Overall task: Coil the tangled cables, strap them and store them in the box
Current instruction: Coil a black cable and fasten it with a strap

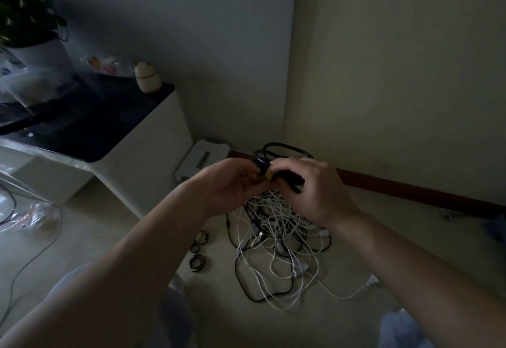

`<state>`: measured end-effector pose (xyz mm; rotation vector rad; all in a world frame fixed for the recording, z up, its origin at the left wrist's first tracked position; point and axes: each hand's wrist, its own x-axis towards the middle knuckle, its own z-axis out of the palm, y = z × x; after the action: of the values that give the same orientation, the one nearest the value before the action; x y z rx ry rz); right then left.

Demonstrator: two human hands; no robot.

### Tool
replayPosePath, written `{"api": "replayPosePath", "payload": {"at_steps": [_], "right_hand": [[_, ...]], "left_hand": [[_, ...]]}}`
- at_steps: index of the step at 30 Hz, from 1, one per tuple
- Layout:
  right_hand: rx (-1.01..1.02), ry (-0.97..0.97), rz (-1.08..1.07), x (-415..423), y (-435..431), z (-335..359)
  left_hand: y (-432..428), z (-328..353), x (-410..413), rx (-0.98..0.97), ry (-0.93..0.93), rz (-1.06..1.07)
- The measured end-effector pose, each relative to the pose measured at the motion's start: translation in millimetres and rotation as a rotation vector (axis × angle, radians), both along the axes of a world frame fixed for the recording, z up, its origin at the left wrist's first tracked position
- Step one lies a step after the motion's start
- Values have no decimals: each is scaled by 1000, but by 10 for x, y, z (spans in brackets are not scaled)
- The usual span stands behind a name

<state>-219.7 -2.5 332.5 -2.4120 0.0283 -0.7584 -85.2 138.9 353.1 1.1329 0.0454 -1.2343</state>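
I am gripping the black cable coil [284, 146] with the right hand [315, 189], fingers curled over its bundled part; the left hand [232, 183] is pinching a yellowish strap [269, 175] against it; I am judging this the strapping step. Below the grip the tangled pile [279, 238] is lying loose on the floor, spare straps [198, 261] down-left of it; next I am needing to cinch the strap tight without letting loops spring.
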Motion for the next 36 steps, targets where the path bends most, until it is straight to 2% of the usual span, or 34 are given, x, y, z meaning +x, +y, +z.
{"api": "replayPosePath", "payload": {"at_steps": [11, 17, 27, 36], "right_hand": [[-109, 16, 63, 12, 30, 15], [-114, 15, 17, 30, 0, -20], [65, 24, -105, 68, -3, 32], [185, 53, -166, 92, 37, 62]], "left_hand": [[-18, 28, -27, 20, -44, 8], [13, 116, -46, 3, 20, 10], [-18, 133, -142, 16, 59, 54], [-42, 125, -174, 19, -94, 65]]}}
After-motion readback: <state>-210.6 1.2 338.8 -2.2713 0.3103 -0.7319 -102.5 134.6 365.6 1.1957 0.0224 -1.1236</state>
